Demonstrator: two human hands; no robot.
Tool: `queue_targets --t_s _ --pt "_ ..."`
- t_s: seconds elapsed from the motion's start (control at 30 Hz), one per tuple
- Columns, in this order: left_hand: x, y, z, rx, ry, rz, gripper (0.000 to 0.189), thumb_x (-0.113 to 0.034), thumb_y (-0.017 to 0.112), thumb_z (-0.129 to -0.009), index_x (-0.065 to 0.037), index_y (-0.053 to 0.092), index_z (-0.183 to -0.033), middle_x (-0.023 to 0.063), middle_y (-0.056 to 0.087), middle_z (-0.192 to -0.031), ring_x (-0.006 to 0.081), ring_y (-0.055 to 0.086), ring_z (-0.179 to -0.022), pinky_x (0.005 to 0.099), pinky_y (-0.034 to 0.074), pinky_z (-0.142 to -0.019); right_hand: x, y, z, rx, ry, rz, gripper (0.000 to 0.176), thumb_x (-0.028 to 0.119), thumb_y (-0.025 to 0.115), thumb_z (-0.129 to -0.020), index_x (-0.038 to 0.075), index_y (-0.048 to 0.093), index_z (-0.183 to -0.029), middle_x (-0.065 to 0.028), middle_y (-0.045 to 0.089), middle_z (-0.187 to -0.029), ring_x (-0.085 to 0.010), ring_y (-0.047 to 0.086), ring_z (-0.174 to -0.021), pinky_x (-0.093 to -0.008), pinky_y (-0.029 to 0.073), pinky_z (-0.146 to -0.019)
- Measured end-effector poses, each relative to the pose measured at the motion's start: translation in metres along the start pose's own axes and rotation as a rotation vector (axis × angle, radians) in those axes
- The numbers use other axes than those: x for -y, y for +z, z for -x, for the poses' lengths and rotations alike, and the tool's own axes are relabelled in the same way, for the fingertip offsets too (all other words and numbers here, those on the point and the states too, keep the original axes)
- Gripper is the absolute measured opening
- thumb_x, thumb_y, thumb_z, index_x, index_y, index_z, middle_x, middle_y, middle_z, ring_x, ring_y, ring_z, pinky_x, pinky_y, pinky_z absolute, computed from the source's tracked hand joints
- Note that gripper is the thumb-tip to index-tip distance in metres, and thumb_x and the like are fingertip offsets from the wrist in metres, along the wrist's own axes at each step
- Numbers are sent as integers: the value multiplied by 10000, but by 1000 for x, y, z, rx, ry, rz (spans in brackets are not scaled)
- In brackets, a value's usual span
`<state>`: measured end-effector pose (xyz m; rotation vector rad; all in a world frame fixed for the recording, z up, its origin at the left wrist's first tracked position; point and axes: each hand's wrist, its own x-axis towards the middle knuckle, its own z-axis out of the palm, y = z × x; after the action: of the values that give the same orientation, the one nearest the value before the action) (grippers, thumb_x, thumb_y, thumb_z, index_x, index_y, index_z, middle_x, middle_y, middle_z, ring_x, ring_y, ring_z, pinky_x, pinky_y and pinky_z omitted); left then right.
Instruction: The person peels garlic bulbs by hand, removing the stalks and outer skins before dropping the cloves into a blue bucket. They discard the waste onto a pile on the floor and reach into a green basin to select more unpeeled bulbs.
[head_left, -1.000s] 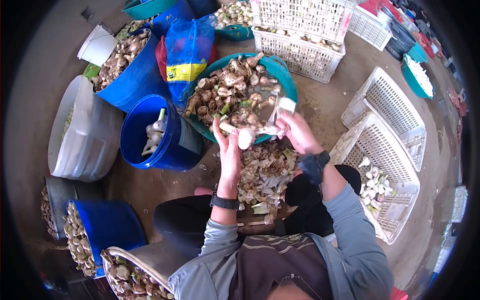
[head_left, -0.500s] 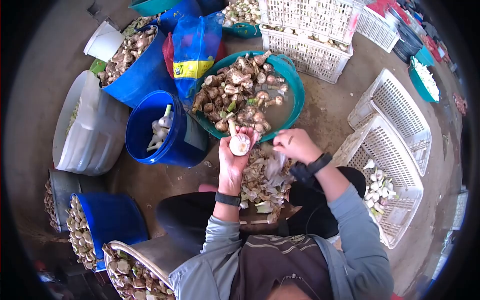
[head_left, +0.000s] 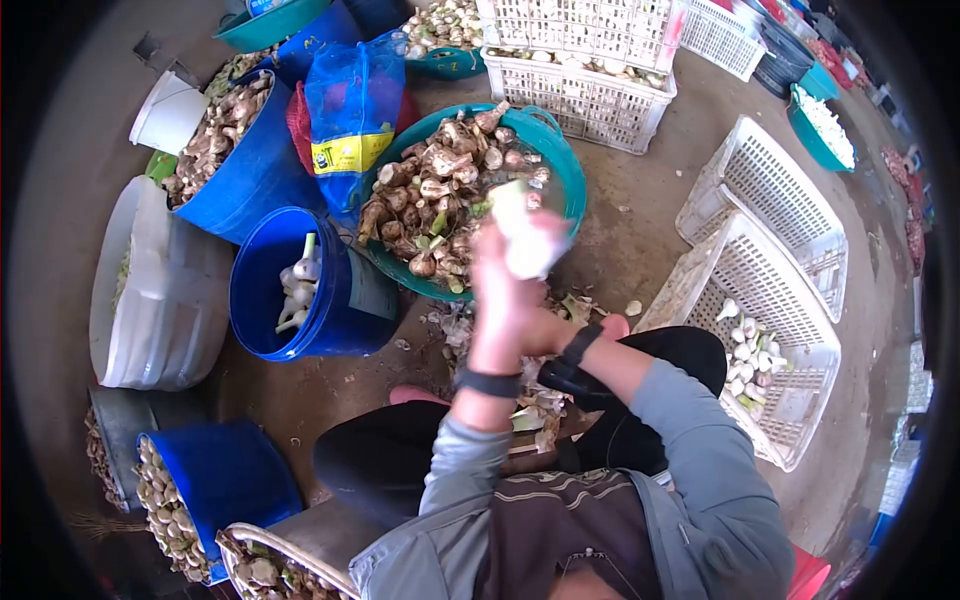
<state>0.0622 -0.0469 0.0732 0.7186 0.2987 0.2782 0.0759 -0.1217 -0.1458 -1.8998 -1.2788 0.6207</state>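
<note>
My left hand (head_left: 497, 275) is closed round a garlic bulb (head_left: 532, 252), lifted in front of the green tub and smeared by motion. The bulb is white with a thick pale stem stub. Close by the left wrist, my right hand (head_left: 541, 328) is mostly covered by the left hand and forearm, so its fingers do not show. Beyond both hands, the round green tub (head_left: 574, 190) holds brown unpeeled garlic bulbs (head_left: 430, 190) in murky water. Peeled skins (head_left: 545, 405) lie on the floor between my legs.
Left of the tub stands a blue bucket (head_left: 376, 290) with several white garlic bulbs (head_left: 297, 290). On the right, a white crate (head_left: 690, 290) contains cleaned bulbs (head_left: 752, 355). Stacked white crates (head_left: 580, 100) stand behind the tub. Blue barrels (head_left: 250, 180) of garlic line the left.
My left hand has moved right and turned, carrying the garlic bulb along. My right hand has come in from the right, down to the left wrist. The whole view has shifted slightly.
</note>
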Motion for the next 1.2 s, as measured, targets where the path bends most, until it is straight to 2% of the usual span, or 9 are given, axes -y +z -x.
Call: queue_targets --t_s 0.07,0.17,0.3,0.37,0.47,0.7,0.8,0.93,1.2 --pt "23 67 2 518 49 -436 394 -314 384 -952 -7 467 -1185 102 580 -1094 193 576 -978 312 451 -839 13 1 -12 -24 -80 -198 85 187 548 -772 105 555 -750 -133 596 -756 -305 579 -692 -409 448 -624" --pt "55 68 0 664 479 -744 358 -219 433 -942 -13 449 -1234 107 542 -1169 205 529 -1066 307 411 -910 18 -44 -45 -34 -7 221 75 181 538 -787 122 584 -788 -85 605 -726 -290 593 -715 -394 468 -629" --pt "23 -33 -30 323 71 -666 303 -125 474 -915 -25 504 -1200 92 564 -1140 190 518 -1091 297 375 -958 -82 -123 -76 -471 -92 45 134 97 488 -800 74 611 -847 -131 615 -896 -329 580 -829 -408 461 -729" --pt "17 -85 -40 13 38 -580 286 -140 466 -918 -25 500 -1178 86 588 -1051 172 552 -996 295 407 -909 -103 -143 -97 -591 425 432 290 12 499 -743 103 607 -996 -136 583 -1026 -308 546 -922 -409 451 -808" --pt "17 -145 -43 -245 33 -478 254 -150 467 -916 -34 494 -1141 59 592 -945 140 562 -881 277 436 -820 -138 -145 -126 -565 474 530 420 -4 498 -744 139 564 -1134 -143 475 -1228 -350 466 -1055 -405 418 -905" --pt "23 -165 -67 -157 -48 -544 256 -121 455 -921 -28 481 -1157 56 589 -935 126 548 -855 256 441 -772 -194 -99 -134 -298 517 -30 386 160 546 -832 114 481 -1210 -148 456 -1237 -281 517 -1019 -363 424 -900" --pt "27 -166 -80 -65 13 -749 354 -126 502 -902 -24 434 -1234 91 549 -1028 141 540 -873 266 456 -773 -113 -111 -132 -140 473 -839 342 240 437 -939 97 373 -1244 -66 589 -982 -135 623 -649 -241 496 -497" --pt "2 -122 -77 -126 568 -1472 655 -214 681 -775 -64 353 -1321 196 451 -1125 317 543 -931 381 453 -825 26 -137 -123 -65 280 -1135 348 270 425 -957 90 392 -1253 -72 567 -1021 -110 589 -799 -249 510 -634" --pt "-30 -74 -3 -51 747 -1630 603 -164 753 -673 -86 487 -1208 140 483 -968 304 536 -879 378 470 -767 111 -141 -64 -174 216 -751 275 171 382 -957 33 421 -1191 -33 539 -899 -102 545 -745 -247 480 -615"
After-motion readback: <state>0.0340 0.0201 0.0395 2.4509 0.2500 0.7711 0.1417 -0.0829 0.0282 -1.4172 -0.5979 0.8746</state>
